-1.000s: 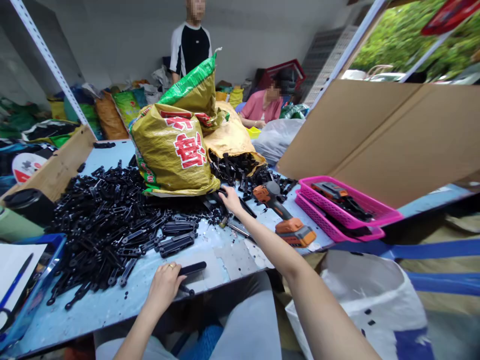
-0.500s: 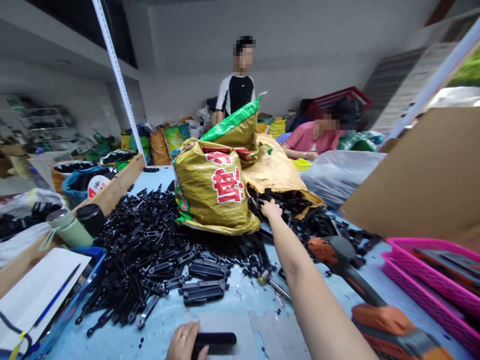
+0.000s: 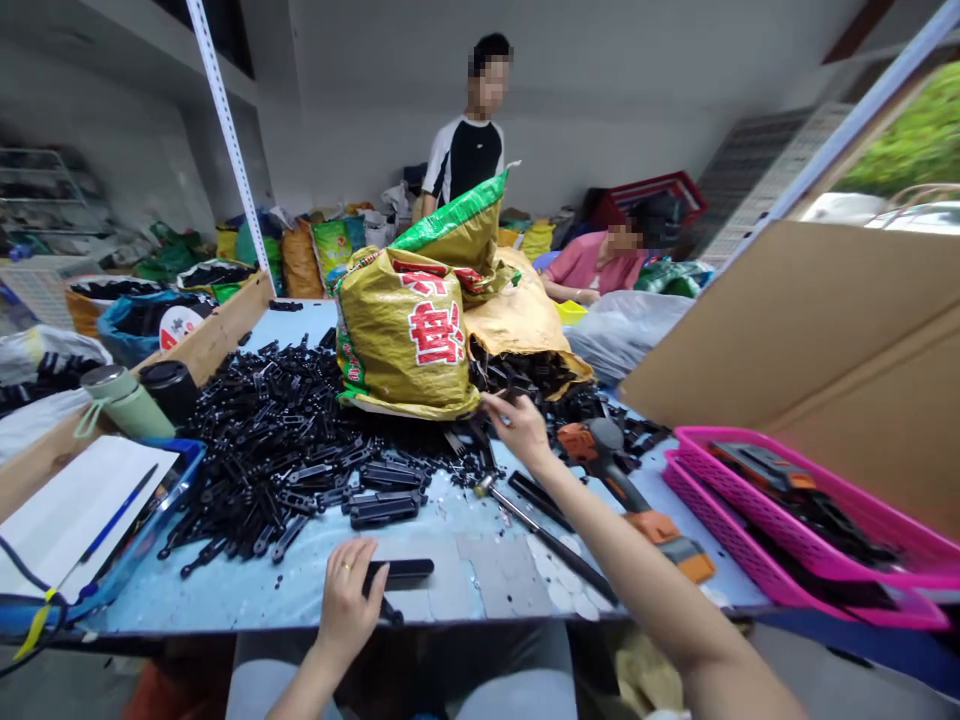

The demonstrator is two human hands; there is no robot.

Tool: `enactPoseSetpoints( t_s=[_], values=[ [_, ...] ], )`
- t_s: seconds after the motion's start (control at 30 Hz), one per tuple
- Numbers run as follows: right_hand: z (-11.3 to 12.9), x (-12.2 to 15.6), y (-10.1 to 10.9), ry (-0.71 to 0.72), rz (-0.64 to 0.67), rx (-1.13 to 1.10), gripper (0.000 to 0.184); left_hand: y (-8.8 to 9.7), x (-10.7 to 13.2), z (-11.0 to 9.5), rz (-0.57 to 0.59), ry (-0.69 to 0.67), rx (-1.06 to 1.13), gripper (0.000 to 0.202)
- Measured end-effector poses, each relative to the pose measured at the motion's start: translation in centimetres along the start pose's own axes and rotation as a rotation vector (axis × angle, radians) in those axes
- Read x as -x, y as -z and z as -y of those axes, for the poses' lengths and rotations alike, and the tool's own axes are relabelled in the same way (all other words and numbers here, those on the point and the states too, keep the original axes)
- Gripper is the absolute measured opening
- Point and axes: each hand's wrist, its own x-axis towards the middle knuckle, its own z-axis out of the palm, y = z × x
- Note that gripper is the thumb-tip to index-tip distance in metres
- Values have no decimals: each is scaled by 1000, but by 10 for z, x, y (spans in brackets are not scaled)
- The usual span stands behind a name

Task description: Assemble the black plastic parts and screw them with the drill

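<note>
My left hand [image 3: 349,600] grips a long black bar-shaped part [image 3: 409,569] near the table's front edge, thumb and fingers wrapped round its left end. By the lower right corner of the gold sack [image 3: 401,345], the fingers of my right hand [image 3: 523,430] are pinched together. Something dark shows at these fingers, but I cannot make out what it is. Just behind that hand lies the mouth of an orange-tan sack [image 3: 517,310], with black parts [image 3: 536,372] in it. To the left spreads a big heap of black parts [image 3: 262,440].
A hammer [image 3: 536,530] lies below my right forearm, with an orange and grey power tool [image 3: 630,490] to its right. Pink baskets [image 3: 750,515] stand at the right, a blue tray [image 3: 169,520] and a green bottle [image 3: 124,400] at the left. Two people are behind the table.
My right hand has drawn back from the orange-tan sack's mouth toward me. The left hand still holds the black bar. The camera view has tilted down and turned slightly right.
</note>
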Motion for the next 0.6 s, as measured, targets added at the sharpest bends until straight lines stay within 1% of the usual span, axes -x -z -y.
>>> enactPoseSetpoints(
  t_s=[0.03,0.1,0.13,0.17,0.2,0.23,0.27,0.3,0.37,0.43,0.47,0.5,0.53,0.6],
  values=[
    [25,21,0,-28,6,-176,34,1,-7,-9,-12,66,98,34],
    [74,64,-7,-111,94,-544,34,4,-23,-28,-4,217,343,41],
    [95,86,-12,-163,121,-683,35,5,-31,-36,5,295,474,44],
    [113,106,-18,-205,154,-776,37,6,-37,-43,10,379,589,47],
    [127,124,-22,-231,184,-820,41,7,-42,-47,18,463,679,49],
    [138,140,-23,-232,225,-811,43,8,-45,-49,25,547,735,49],
    [144,153,-22,-198,279,-750,44,8,-45,-49,40,629,761,49],
    [148,165,-19,-137,326,-645,43,9,-44,-49,60,701,768,47],
    [150,180,-8,47,379,-370,38,10,-36,-50,110,797,771,43],
    [148,189,4,223,387,-135,37,11,-26,-53,182,817,797,40],
    [146,191,8,281,409,-67,38,11,-21,-56,239,793,800,40],
    [143,192,12,316,465,-33,39,11,-17,-59,300,740,778,39],
    [139,192,14,330,553,-21,38,11,-15,-60,356,657,725,39],
    [126,193,16,313,744,-11,36,11,-15,-57,416,424,525,37]
  ],
)
